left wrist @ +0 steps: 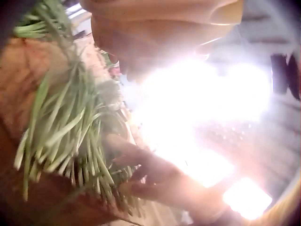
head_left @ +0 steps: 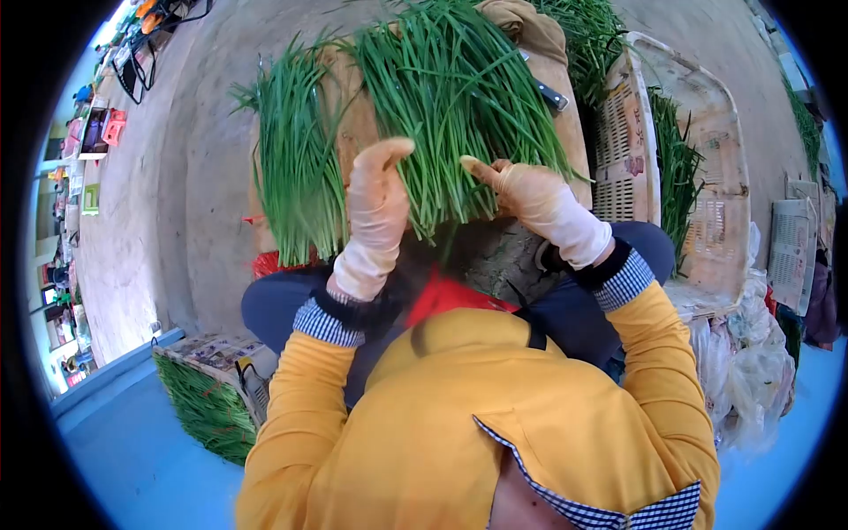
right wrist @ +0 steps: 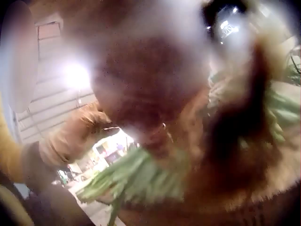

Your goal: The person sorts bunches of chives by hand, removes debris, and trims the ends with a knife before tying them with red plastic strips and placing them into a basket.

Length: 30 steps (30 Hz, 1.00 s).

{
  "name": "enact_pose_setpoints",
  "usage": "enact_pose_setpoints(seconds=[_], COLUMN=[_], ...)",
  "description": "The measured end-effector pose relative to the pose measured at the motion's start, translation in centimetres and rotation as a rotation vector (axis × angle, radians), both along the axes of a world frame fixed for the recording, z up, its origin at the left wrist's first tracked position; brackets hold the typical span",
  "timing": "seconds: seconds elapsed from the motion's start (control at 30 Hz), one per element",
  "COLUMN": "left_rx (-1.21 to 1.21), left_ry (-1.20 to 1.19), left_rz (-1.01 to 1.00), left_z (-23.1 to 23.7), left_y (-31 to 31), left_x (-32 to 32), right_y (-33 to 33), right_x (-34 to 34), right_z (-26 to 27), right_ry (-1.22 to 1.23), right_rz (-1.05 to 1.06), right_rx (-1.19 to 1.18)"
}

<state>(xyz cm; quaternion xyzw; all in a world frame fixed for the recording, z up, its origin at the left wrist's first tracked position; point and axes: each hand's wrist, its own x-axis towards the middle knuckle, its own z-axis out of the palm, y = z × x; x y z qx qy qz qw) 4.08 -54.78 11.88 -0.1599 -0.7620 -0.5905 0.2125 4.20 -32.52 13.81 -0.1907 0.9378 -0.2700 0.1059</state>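
Observation:
Garlic chives lie on a wooden board in a large spread pile point(head_left: 450, 97) and a smaller bunch point(head_left: 296, 150), pale stem ends toward the body. My gloved left hand point(head_left: 380, 212) stands between the two, its thumb side turned toward the large pile. The gloved right hand point(head_left: 539, 199) is at that pile's right lower edge, over the stem ends, thumb pointing left. In the left wrist view, the right hand point(left wrist: 164, 183) has thumb and fingers apart beside the stems. The right wrist view is blurred, with my left hand point(right wrist: 75, 134) beyond some leaves.
A black-handled knife point(head_left: 552, 95) lies at the board's right, below a brown cloth point(head_left: 530, 26). White plastic crates point(head_left: 729, 177) with greens stand at the right, plastic bags point(head_left: 751, 362) in front. Another container of greens point(head_left: 208, 402) sits at lower left.

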Motion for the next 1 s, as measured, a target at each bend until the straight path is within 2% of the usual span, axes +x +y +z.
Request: enact_pose_setpoints(seconds=[0.07,0.13,0.2,0.23,0.27,0.3,0.37,0.43,0.47,0.53,0.57,0.6,0.67,0.7,0.77,0.83,0.87,0.9,0.93,1.0], left_rx=[0.037,0.042,0.053,-0.081,-0.217,0.013,-0.128,-0.436,-0.433,-0.992,-0.987,-1.065,-1.144,-1.18,-1.219,-1.086,-1.088,-1.179,-1.271,-1.228], left_ry=[-0.044,-0.058,-0.082,-0.056,-0.027,-0.057,0.079,-0.104,-0.104,0.089,0.093,0.108,0.131,0.123,0.11,0.183,0.174,0.208,0.247,0.194], left_rz=[-0.006,-0.016,-0.035,-0.004,0.025,-0.159,-0.367,-0.461,-0.459,-0.337,-0.343,-0.352,-0.36,-0.382,-0.401,-0.398,-0.399,-0.483,-0.566,-0.631], left_z=[-1.1,-0.8,0.9,1.9,3.0,3.9,3.0,3.5,3.1,2.1,1.6,1.1,0.9,0.9,0.7,-0.1,-0.3,-0.5,-0.5,-2.2], left_y=[-2.0,-4.0,-5.0,-5.3,-5.4,-3.8,-1.5,2.3,4.1,7.1,7.9,8.5,9.1,9.0,9.0,9.3,9.6,10.0,10.4,10.4], left_x=[1.4,1.4,1.2,0.5,-0.4,-1.2,-4.7,-6.5,-7.4,-9.2,-9.8,-10.2,-10.7,-10.6,-10.8,-11.4,-11.0,-10.4,-10.1,-9.7], right_y=[0.7,1.6,3.6,4.5,5.3,5.9,6.6,6.8,7.0,7.5,6.8,7.0,7.5,7.7,7.6,7.6,7.6,7.5,7.2,6.4], right_x=[0.0,-0.9,-1.3,-2.5,-3.1,-3.2,-2.8,-1.9,-1.8,-1.8,-1.3,-0.9,-0.8,-1.1,-1.4,-1.7,-1.9,-2.2,-2.1,0.0], right_z=[-0.5,0.1,-0.3,0.2,0.6,1.1,2.6,3.8,2.9,0.3,0.7,1.3,2.4,2.1,1.9,1.6,1.6,1.7,1.8,2.6], right_ry=[0.14,0.051,-0.509,-0.252,-0.245,-0.201,-0.153,-0.262,-0.262,-0.244,-0.129,-0.128,-0.268,-0.322,-0.332,-0.342,-0.291,-0.239,-0.24,-0.602], right_rz=[0.236,0.308,-0.012,0.075,-0.089,-0.043,0.003,-0.196,-0.194,-0.073,-0.096,-0.099,-0.231,-0.254,-0.247,-0.248,-0.232,-0.208,-0.2,0.003], right_rx=[0.302,0.318,-1.017,-0.953,-1.001,-1.054,-1.101,-0.713,-0.709,-1.028,-1.071,-1.067,-0.822,-0.788,-0.843,-0.904,-0.752,-0.598,-0.598,-1.008])
